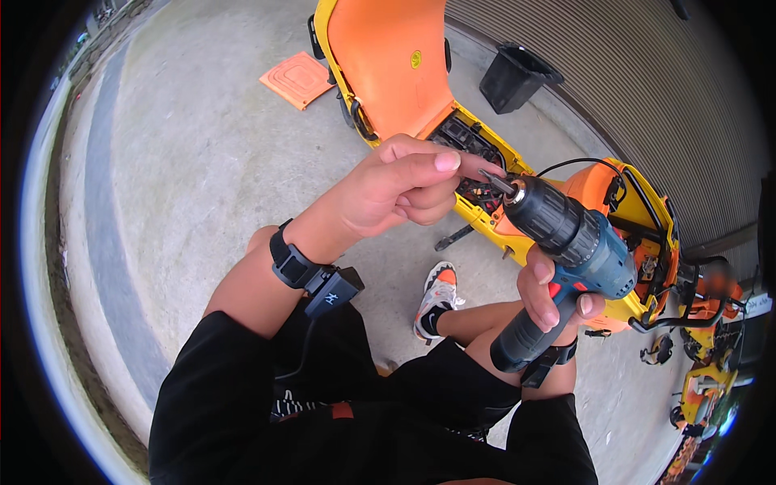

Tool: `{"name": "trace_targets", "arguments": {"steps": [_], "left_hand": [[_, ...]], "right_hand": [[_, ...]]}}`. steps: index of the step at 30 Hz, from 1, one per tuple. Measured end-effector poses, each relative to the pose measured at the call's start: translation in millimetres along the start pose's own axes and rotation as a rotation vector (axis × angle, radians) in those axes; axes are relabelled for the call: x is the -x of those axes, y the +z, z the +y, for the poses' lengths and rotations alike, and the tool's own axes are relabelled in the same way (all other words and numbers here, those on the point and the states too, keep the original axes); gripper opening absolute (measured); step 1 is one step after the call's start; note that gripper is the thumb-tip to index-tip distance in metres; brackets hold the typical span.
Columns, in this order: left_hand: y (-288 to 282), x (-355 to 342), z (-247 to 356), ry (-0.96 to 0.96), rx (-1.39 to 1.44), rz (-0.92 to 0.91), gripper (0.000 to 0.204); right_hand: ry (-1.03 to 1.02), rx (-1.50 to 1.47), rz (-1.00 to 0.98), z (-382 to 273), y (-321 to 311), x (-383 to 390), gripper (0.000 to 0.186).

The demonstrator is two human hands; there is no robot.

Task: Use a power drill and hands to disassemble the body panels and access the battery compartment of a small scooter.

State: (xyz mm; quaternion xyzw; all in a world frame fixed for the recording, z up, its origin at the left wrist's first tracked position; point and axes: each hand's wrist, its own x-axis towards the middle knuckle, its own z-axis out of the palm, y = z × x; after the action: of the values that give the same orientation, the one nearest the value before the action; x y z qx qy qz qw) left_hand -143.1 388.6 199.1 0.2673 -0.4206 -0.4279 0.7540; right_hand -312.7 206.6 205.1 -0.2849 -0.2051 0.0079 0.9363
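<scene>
My right hand [540, 293] is wrapped round the handle of a blue and black cordless drill [563, 229], which points up and to the left. A short metal bit [497, 182] sticks out of its chuck. My left hand [411, 179] is at the bit, its index finger stretched along to the tip and apparently touching it. The thumb presses against that finger and the others are curled in; anything inside them is hidden. Just beyond both hands stands a yellow and orange scooter [491, 230], its body opened up, with wiring and dark parts [465, 136] showing inside.
An orange panel [297, 79] lies on the concrete floor [194, 153], left of the scooter's large orange cover [388, 61]. A black bin [515, 78] stands by the ribbed wall [638, 65]. More yellow and orange vehicle parts [702, 388] are at the far right.
</scene>
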Motion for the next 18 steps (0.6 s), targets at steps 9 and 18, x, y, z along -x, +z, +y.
{"name": "trace_targets", "arguments": {"steps": [9,18], "left_hand": [[-1.8,-5.7,-1.1,-0.034,-0.019,-0.032,0.039],[-2.7,-6.6,1.1,-0.038,0.013,-0.003,0.04]], "right_hand": [[0.07,0.114,-0.016,-8.7,-7.2,1.0,0.086],[0.082,0.107,0.001,-7.5,-9.9,-4.0,0.085]]}}
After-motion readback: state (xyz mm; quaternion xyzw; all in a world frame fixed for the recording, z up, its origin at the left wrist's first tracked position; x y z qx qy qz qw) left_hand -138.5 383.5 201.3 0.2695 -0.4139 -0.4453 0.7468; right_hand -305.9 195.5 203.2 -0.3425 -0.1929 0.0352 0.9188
